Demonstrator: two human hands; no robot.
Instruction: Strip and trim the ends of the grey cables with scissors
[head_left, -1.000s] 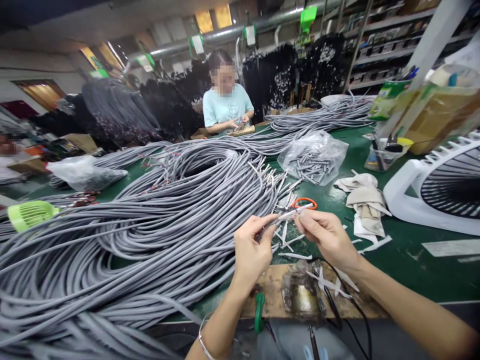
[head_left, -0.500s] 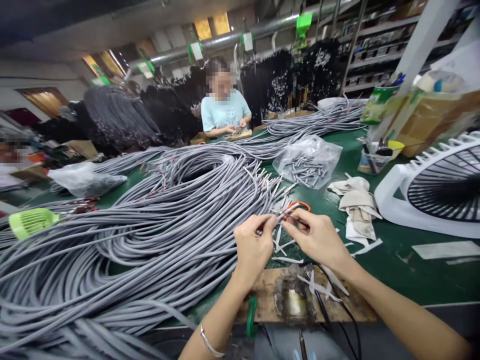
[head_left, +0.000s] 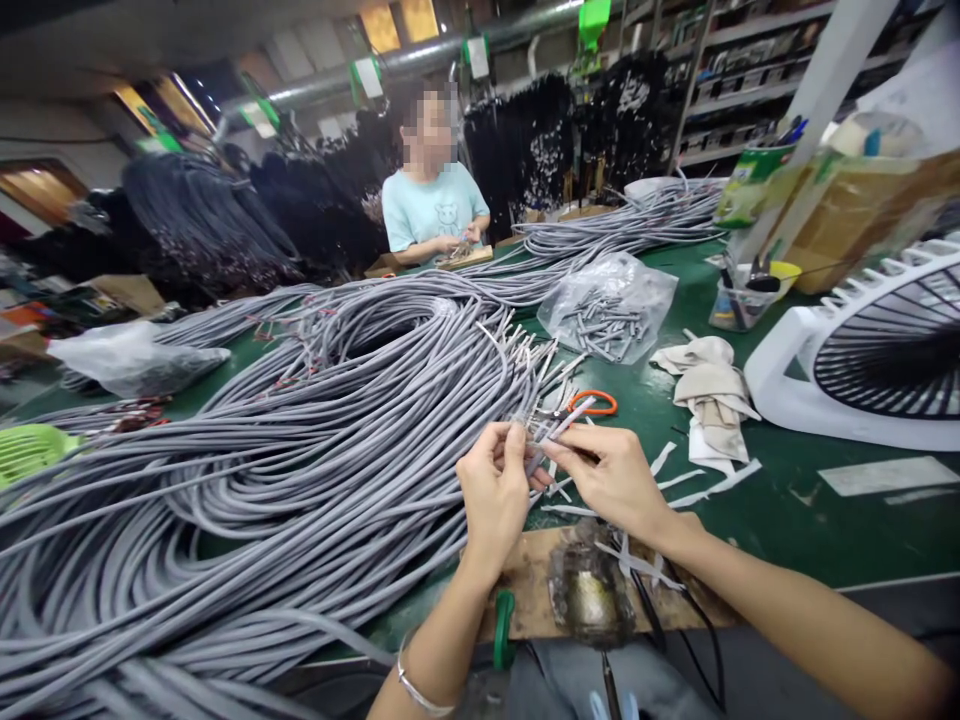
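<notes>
In front of the large coil of grey cables (head_left: 322, 480), my two hands meet close together. My left hand (head_left: 495, 485) is closed, thumb and fingers pinching the end of a thin grey cable (head_left: 534, 462). From the right, my right hand (head_left: 615, 478) pinches at the same end, its thumb and forefinger together. Fine details between the fingertips are too small to make out. Just beyond them lie scissors with orange handles (head_left: 596, 402), partly covered by pale strips. Many cable ends (head_left: 525, 350) point towards my hands from the coil.
Below my hands sits a wooden board (head_left: 525, 580) bearing a metal cylinder (head_left: 592, 595). A clear bag of short grey tubes (head_left: 611, 310), crumpled cloth (head_left: 712, 395) and a white fan (head_left: 787, 380) stand to the right. A co-worker (head_left: 435, 205) sits across the table.
My hands have shifted slightly left, and the right fingers have tilted against the cable end. The view has moved a little. The co-worker's head has turned and lifted.
</notes>
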